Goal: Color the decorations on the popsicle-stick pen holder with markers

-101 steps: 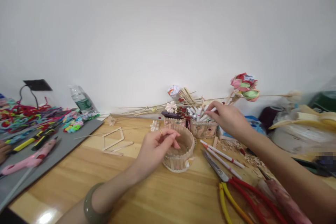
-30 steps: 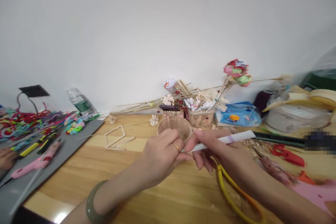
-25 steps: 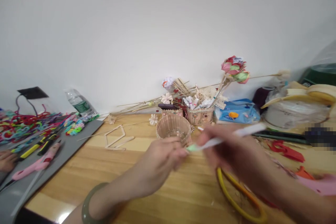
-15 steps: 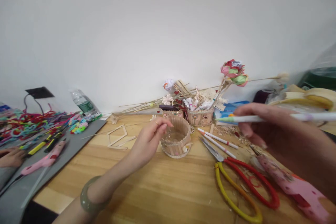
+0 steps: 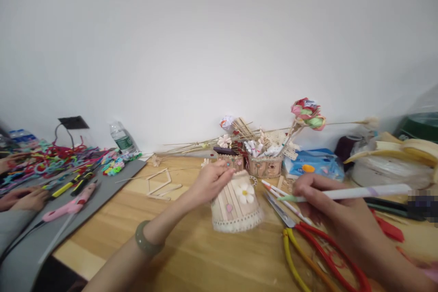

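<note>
My left hand (image 5: 212, 182) is closed on the rim of a small pot made of wooden craft sticks (image 5: 232, 207). The pot is tilted, with its lace-trimmed end toward me; a white flower and a pink heart decorate its side. My right hand (image 5: 325, 203) grips a white marker pen (image 5: 356, 192), its green tip pointing left toward the pot, apart from it. Below that hand lie large scissors (image 5: 290, 226) with red and yellow handles. More white markers (image 5: 273, 187) rest beside the blades.
Decorated stick pots (image 5: 267, 166) holding rolled paper and paper flowers (image 5: 308, 114) stand by the wall. A blue packet (image 5: 315, 164) and tape rolls (image 5: 410, 153) are at right. At left, another person's hands (image 5: 32, 198) are near a pink glue gun (image 5: 70, 203) and pipe cleaners (image 5: 65, 159).
My left hand has taken hold of the pot and tipped it from upright. My right hand has moved lower and slightly left with the marker. The view has shifted a little.
</note>
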A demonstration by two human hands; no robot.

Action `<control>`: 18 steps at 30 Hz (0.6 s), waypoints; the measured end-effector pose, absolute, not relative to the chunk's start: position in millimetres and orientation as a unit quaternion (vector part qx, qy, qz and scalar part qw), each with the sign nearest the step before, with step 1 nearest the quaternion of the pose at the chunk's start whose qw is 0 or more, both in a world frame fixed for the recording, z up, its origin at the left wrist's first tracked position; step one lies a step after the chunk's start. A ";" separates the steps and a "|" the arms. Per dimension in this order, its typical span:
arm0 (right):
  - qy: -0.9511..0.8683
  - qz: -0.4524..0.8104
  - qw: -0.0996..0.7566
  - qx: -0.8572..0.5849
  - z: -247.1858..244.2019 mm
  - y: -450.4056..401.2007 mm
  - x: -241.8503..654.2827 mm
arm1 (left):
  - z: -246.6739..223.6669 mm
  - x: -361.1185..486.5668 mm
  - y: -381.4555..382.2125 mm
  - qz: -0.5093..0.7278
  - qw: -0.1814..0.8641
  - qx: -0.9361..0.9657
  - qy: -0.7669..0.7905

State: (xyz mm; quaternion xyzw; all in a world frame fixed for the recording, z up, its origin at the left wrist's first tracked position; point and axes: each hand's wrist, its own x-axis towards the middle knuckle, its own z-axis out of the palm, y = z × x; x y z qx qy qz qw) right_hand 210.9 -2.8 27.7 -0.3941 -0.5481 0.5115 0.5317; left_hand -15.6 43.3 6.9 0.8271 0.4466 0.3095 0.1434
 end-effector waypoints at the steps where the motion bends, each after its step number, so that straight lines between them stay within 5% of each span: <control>1: -0.550 0.510 0.530 -0.396 25.4 -2.8 206.2 | 5.5 -14.2 41.8 0.326 0.155 0.822 0.440; 11: -0.571 0.513 0.502 -0.399 -14.3 -12.9 173.8 | -17.5 -3.9 28.2 0.435 0.230 0.779 0.388; 18: -0.693 0.346 0.491 -0.398 -15.9 -21.0 179.3 | -16.4 -6.0 25.4 0.456 0.249 0.781 0.345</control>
